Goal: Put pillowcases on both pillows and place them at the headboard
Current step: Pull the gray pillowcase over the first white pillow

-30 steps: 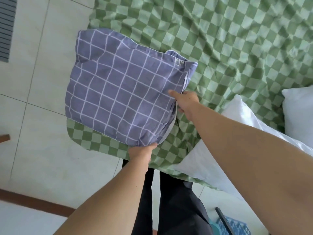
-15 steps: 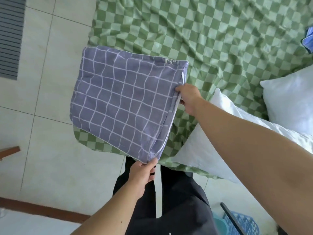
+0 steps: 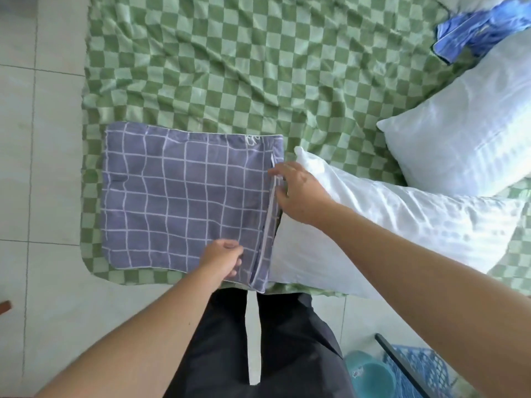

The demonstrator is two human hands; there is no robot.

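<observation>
one cased pillow (image 3: pixel 184 196), two bare pillows (image 3: pixel 402 225)

A purple pillowcase with a white grid (image 3: pixel 184 196) lies flat on the near left corner of the bed, filled out by a pillow, its open edge facing right. Touching that edge, a bare white pillow (image 3: pixel 402 225) stretches to the right along the near side. A second bare white pillow (image 3: pixel 465 133) lies just beyond it, slightly overlapping.

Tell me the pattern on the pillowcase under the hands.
The pillowcase is purple-grey with a white grid of thin lines, seen in the head view.
</observation>
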